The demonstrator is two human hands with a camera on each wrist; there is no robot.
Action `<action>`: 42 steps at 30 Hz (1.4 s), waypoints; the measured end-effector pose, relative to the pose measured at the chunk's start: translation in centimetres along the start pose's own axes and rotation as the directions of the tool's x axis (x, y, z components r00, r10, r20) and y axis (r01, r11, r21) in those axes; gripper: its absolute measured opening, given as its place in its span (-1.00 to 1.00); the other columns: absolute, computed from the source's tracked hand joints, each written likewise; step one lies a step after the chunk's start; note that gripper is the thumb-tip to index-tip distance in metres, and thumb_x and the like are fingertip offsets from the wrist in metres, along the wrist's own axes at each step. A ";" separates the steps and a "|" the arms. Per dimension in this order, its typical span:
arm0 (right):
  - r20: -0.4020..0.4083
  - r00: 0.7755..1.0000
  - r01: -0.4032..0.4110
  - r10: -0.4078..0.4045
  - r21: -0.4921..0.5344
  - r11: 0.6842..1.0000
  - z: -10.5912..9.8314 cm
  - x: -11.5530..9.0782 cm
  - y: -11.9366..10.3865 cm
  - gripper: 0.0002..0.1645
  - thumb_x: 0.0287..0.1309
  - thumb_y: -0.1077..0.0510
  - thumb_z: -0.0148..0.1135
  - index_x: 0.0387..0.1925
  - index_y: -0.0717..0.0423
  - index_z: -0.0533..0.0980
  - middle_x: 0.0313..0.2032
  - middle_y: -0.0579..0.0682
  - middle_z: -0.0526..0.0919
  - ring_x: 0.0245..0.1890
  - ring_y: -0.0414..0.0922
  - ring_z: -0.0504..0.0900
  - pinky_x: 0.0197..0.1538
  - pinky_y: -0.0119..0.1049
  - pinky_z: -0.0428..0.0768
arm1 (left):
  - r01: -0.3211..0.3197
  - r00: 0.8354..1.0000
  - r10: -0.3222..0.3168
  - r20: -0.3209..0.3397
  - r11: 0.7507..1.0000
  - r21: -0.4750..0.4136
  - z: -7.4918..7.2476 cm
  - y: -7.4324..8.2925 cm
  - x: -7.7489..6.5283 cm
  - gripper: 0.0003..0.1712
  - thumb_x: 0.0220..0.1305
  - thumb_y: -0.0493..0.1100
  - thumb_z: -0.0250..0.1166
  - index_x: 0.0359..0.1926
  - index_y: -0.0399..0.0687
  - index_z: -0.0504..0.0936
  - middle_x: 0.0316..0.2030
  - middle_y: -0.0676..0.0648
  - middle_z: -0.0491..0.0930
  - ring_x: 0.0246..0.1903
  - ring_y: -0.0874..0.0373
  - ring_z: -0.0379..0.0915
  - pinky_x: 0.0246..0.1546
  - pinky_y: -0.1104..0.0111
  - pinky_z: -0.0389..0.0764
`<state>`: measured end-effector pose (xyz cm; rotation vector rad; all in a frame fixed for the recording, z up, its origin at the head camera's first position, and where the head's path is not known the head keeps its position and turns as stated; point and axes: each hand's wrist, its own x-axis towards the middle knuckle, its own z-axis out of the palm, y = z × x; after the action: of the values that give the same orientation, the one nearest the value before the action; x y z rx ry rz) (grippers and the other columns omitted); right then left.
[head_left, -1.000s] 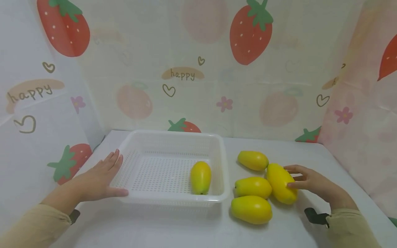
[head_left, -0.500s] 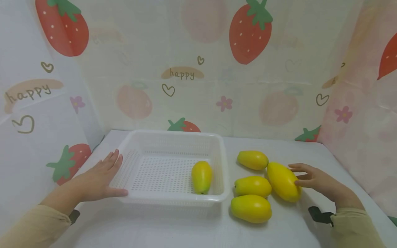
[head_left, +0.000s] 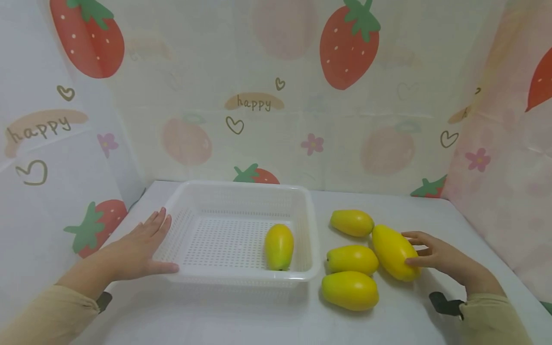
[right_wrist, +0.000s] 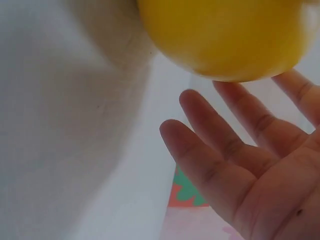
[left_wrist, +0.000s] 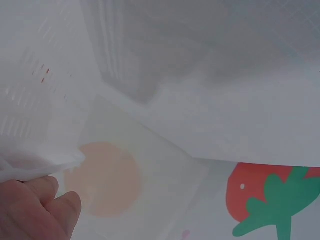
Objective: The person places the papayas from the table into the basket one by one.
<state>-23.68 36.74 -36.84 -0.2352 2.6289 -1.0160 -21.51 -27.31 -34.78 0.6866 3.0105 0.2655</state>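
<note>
A white plastic basket (head_left: 241,275) stands on the table with one yellow-green papaya (head_left: 279,247) lying inside near its right wall. My left hand (head_left: 129,251) rests against the basket's left rim, fingers straight and thumb spread along the front corner. Several more papayas lie to the right of the basket. The rightmost papaya (head_left: 394,253) is touched by my right hand (head_left: 440,254), with thumb and fingertips at its right side. In the right wrist view, the fingers (right_wrist: 200,155) are nearly straight beneath the yellow papaya (right_wrist: 225,40), and the palm is apart from it.
Left of the rightmost one lie a back papaya (head_left: 351,223), a middle papaya (head_left: 352,260) and a front papaya (head_left: 350,291), close together. A white cloth covers the table (head_left: 241,321). Strawberry-printed curtains (head_left: 276,139) enclose the back and both sides.
The rightmost papaya has shifted a little to the right, and my right hand has moved right with it. The thumb now lies slightly further onto the papaya. My left hand stays put.
</note>
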 end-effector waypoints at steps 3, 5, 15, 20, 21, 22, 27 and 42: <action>-0.001 1.000 -0.004 0.004 -0.010 1.000 -0.2 -0.1 0.1 -0.11 0.07 -0.10 0.22 0.35 0.04 0.05 0.25 0.36 0.16 0.14 0.33 0.28 -0.04 0.30 0.33 | 0.004 1.000 -0.004 0.000 1.000 0.000 0.0 0.0 0.0 0.36 -0.11 0.56 0.07 0.37 -0.40 -0.17 0.38 -0.37 -0.30 0.35 -0.26 -0.39 0.23 -0.18 -0.08; -0.001 1.000 0.010 -0.010 -0.015 1.000 -0.4 -0.2 0.1 -0.12 0.10 -0.09 0.20 0.35 0.06 0.05 0.24 0.38 0.17 0.13 0.33 0.30 -0.05 0.30 0.34 | 0.007 1.000 -0.007 0.001 1.000 0.000 -0.1 0.0 0.0 0.37 -0.11 0.56 0.07 0.37 -0.39 -0.17 0.38 -0.36 -0.30 0.35 -0.26 -0.39 0.23 -0.17 -0.08; -0.015 0.999 0.033 -0.033 0.014 0.999 -0.8 -0.5 0.4 -0.17 0.12 0.02 0.18 0.35 0.10 0.06 0.27 0.36 0.15 0.15 0.34 0.26 -0.01 0.27 0.36 | 0.005 1.000 -0.005 0.002 1.000 -0.015 -0.1 0.0 0.0 0.36 -0.11 0.55 0.07 0.37 -0.38 -0.18 0.38 -0.36 -0.30 0.36 -0.25 -0.40 0.23 -0.17 -0.09; -0.016 1.000 -0.023 0.023 0.002 1.000 -0.3 -0.5 0.6 -0.08 0.04 -0.10 0.25 0.35 0.03 0.05 0.26 0.37 0.12 0.12 0.32 0.29 -0.05 0.29 0.35 | 0.003 1.000 -0.003 -0.002 1.000 -0.010 -0.1 -0.1 0.0 0.37 -0.11 0.56 0.07 0.37 -0.38 -0.18 0.38 -0.36 -0.29 0.36 -0.24 -0.39 0.23 -0.17 -0.08; -0.017 0.999 -0.032 0.032 -0.003 0.999 -0.3 -0.5 0.7 -0.06 0.03 -0.11 0.25 0.36 0.01 0.04 0.26 0.37 0.12 0.12 0.32 0.30 -0.05 0.29 0.34 | 0.003 1.000 -0.003 -0.003 1.000 -0.009 0.0 -0.1 0.1 0.37 -0.11 0.56 0.07 0.37 -0.39 -0.18 0.38 -0.36 -0.29 0.36 -0.24 -0.39 0.23 -0.17 -0.08; -0.014 0.999 -0.035 0.035 -0.008 0.999 -0.2 -0.5 0.8 -0.04 0.03 -0.12 0.25 0.36 0.02 0.02 0.25 0.37 0.12 0.10 0.32 0.31 -0.06 0.31 0.34 | 0.003 1.000 -0.003 -0.004 1.000 -0.009 -0.1 0.0 0.0 0.37 -0.12 0.56 0.07 0.37 -0.39 -0.17 0.38 -0.36 -0.29 0.36 -0.25 -0.38 0.23 -0.17 -0.08; -0.027 0.998 -0.062 0.062 -0.005 0.998 0.1 -0.3 1.4 0.00 -0.02 -0.14 0.29 0.37 -0.01 0.01 0.25 0.33 0.13 0.12 0.34 0.24 -0.05 0.37 0.25 | 0.008 1.000 -0.008 -0.007 1.000 -0.005 -0.1 0.0 0.0 0.37 -0.12 0.56 0.08 0.37 -0.40 -0.17 0.38 -0.37 -0.28 0.35 -0.26 -0.37 0.22 -0.18 -0.06; -0.095 0.994 -0.036 0.044 0.086 0.996 0.5 0.5 3.0 -0.12 0.07 -0.10 0.23 0.32 0.04 0.05 0.24 0.26 0.18 0.14 0.18 0.20 0.03 0.23 0.31 | 0.012 1.000 -0.012 0.004 1.000 -0.001 -0.2 0.1 -0.1 0.38 -0.13 0.58 0.05 0.37 -0.38 -0.16 0.38 -0.36 -0.27 0.35 -0.26 -0.36 0.21 -0.18 -0.05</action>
<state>-24.11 38.48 -39.35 -0.1157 2.6573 -1.1491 -21.41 -27.27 -34.56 0.6675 3.0095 0.2640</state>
